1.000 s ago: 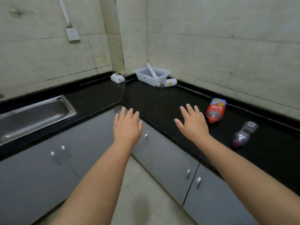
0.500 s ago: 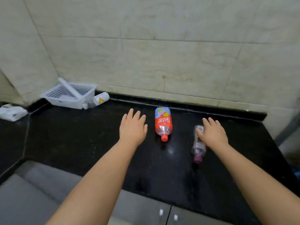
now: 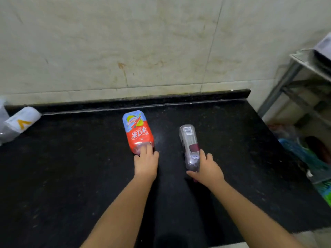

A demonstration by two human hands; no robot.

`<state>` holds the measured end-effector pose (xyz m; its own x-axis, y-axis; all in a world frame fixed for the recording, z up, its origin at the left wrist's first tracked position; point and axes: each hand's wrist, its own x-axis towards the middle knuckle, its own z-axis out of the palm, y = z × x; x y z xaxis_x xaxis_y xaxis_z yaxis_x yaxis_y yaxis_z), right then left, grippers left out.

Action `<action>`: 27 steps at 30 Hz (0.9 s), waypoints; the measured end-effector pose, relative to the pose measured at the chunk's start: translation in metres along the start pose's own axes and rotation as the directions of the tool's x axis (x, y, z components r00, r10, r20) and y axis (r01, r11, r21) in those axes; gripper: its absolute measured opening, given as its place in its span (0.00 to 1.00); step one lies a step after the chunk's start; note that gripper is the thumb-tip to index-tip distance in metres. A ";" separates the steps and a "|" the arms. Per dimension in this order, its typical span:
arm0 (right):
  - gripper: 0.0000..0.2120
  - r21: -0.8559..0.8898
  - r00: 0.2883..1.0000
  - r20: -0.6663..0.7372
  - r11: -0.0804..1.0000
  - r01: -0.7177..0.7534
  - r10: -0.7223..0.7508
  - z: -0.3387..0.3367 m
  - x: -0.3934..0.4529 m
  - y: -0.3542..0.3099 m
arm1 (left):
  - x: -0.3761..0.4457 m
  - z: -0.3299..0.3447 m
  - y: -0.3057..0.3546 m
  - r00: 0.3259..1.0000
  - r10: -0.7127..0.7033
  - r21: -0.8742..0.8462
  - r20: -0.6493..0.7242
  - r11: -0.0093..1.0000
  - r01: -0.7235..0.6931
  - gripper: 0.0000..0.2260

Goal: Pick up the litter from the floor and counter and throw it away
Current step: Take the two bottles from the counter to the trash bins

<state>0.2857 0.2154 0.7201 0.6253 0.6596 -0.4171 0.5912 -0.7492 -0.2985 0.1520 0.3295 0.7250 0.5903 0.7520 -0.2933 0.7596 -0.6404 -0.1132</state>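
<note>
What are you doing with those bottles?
A person is tidying litter off the black counter. The left hand is on the neck end of the red-labelled bottle; the right hand is closing round the clear bottle. Both bottles lie on their sides, not yet lifted.

Both hands now down on the counter bottles

The left hand [image 3: 146, 165], half a second ago hovering at the red-labelled bottle's [image 3: 137, 131] nine o'clock, now covers its neck end at six o'clock; the right hand [image 3: 207, 170] has slid from over the clear bottle [image 3: 190, 145] to clasp its lower end; the white basket has left view
</note>
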 end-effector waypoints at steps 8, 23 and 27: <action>0.26 0.151 0.996 -0.088 0.988 0.031 -0.018 0.005 -0.001 0.002 | 0.020 -0.013 -0.021 0.983 0.155 0.130 -0.101 0.981 -0.142 0.19; 0.17 0.209 0.763 -0.598 0.967 -0.148 0.246 -0.156 -0.146 0.069 | -0.027 -0.172 0.105 0.642 0.630 0.002 -0.438 0.714 -0.700 0.15; 0.15 0.315 0.639 -0.634 0.900 -0.300 0.435 -0.159 -0.228 0.125 | -0.082 -0.175 0.185 0.439 0.786 0.072 -0.434 0.517 -0.853 0.15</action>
<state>0.2979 -0.0187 0.9144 0.9800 0.1336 0.1473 0.1838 -0.8915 -0.4140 0.2919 0.1762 0.8941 0.9752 -0.1053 0.1946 -0.1309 -0.9837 0.1237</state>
